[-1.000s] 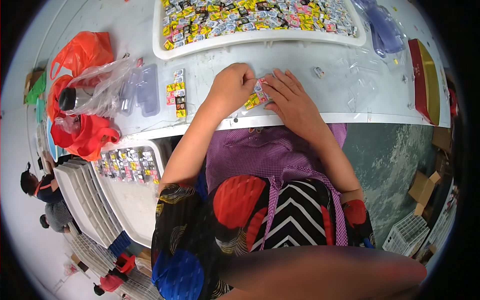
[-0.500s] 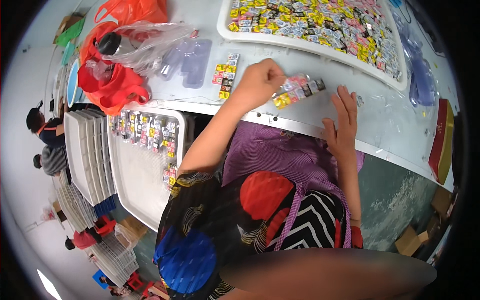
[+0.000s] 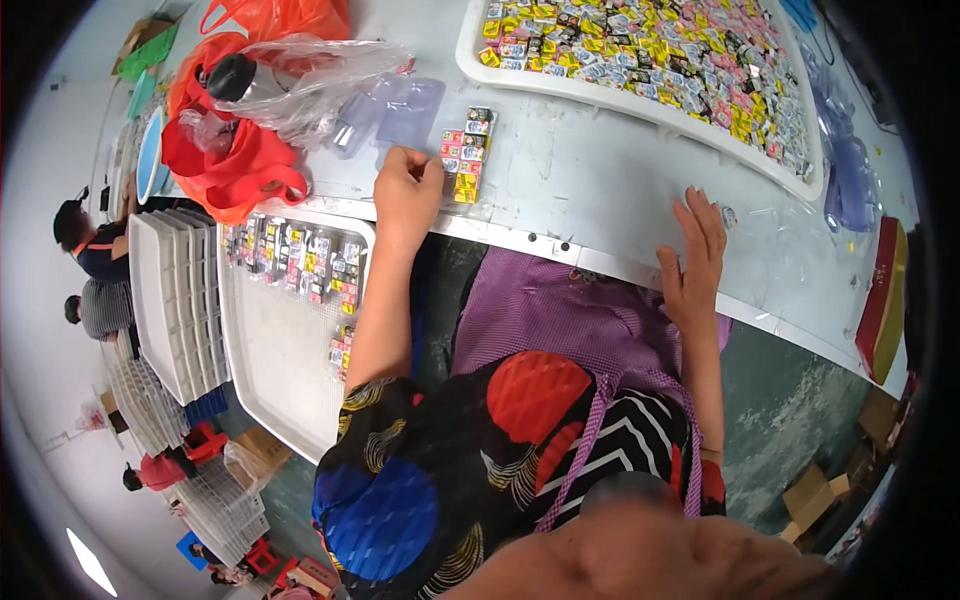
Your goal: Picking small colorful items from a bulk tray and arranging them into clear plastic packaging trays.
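Observation:
My left hand (image 3: 405,185) is closed at the table's near edge, its fingers touching a clear blister strip (image 3: 465,155) filled with small colourful pieces. My right hand (image 3: 692,255) lies flat and open on the white table (image 3: 590,180), fingers spread, holding nothing. A small loose piece (image 3: 728,215) lies just beyond its fingertips. At the back stands a big white tray (image 3: 640,105) heaped with many small colourful packets.
Empty clear blister packs (image 3: 395,115) lie left of the strip. Red and orange plastic bags (image 3: 225,150) sit at the table's left end. A white tray (image 3: 275,350) with rows of filled strips is to my left, by stacked white trays (image 3: 170,300). Other people sit far left.
My left hand carried the filled strip leftwards along the table and set it beside the empty blister packs. My right hand let go and now rests flat on the table.

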`<state>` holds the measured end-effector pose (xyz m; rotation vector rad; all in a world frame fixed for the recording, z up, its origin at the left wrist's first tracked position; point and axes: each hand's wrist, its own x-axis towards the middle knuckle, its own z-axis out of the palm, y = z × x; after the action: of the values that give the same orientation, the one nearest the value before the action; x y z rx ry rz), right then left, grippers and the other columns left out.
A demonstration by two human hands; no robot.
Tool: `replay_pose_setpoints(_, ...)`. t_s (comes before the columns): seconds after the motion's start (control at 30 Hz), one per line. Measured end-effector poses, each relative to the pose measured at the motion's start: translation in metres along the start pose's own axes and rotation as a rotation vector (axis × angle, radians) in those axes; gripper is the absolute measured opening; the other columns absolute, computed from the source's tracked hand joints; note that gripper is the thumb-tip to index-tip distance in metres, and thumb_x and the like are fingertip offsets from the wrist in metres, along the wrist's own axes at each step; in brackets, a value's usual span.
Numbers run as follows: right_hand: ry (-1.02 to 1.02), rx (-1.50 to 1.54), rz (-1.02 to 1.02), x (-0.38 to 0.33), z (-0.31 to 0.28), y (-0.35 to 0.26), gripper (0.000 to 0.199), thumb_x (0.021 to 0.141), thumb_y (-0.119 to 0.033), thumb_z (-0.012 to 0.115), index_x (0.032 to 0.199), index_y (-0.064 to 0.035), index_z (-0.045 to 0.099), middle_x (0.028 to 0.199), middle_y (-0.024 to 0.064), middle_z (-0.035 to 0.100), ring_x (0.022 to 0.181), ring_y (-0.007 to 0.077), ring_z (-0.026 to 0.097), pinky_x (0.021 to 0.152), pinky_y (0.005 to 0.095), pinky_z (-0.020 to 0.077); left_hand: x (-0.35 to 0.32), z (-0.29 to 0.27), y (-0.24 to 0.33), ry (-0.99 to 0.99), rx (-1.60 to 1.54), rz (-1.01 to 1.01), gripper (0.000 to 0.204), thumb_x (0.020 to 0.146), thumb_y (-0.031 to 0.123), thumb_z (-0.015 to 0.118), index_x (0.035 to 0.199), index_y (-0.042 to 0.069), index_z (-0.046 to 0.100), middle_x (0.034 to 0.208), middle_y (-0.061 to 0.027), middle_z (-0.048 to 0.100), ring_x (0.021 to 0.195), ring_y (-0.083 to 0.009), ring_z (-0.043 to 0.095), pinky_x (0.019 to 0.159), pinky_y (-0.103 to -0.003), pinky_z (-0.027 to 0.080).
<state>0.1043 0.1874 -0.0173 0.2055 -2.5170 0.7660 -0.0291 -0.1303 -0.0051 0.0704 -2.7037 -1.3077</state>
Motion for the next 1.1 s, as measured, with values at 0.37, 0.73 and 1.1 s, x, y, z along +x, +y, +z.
replay_pose_setpoints(0.37,0.116,-0.078,-0.07,-0.014,-0.014,-0.005,0.048,0.071,-0.008,0.073,0.116,-0.0076,0.059,0.121,0.0141,0.056,0.11,0.0321,0.052,0.094,0.0467,0.0391,0.016,-0.019,0.02,0.076,0.207,0.457,0.013,0.088,0.011,0.064,0.095,0.0,0.064,0.087,-0.0066,0.061,0.07,-0.0138,0.054,0.06,-0.026,0.044)
replay_pose_setpoints(0.73,0.033,-0.678,0.398,-0.075,-0.077,0.036,0.037,0.079,-0.018,0.069,0.113,-0.0039,0.061,0.105,0.0137,0.063,0.098,0.0318,0.058,0.085,0.0427,0.0457,-0.03,0.06,0.088,-0.372,-0.053,0.598,0.008,0.084,0.005,0.065,0.091,0.001,0.064,0.093,-0.0128,0.061,0.081,-0.0223,0.06,0.064,-0.03,0.049)
replay_pose_setpoints(1.1,0.231,-0.558,-0.075,-0.059,-0.055,-0.023,0.029,0.075,-0.009,0.065,0.103,-0.003,0.065,0.094,0.0088,0.063,0.087,0.0244,0.061,0.073,0.0385,0.0461,-0.092,0.111,0.131,-1.236,-0.827,-0.141,0.035,0.094,0.013,0.055,0.127,0.001,0.051,0.102,-0.0083,0.064,0.082,-0.0127,0.06,0.071,-0.025,0.049)
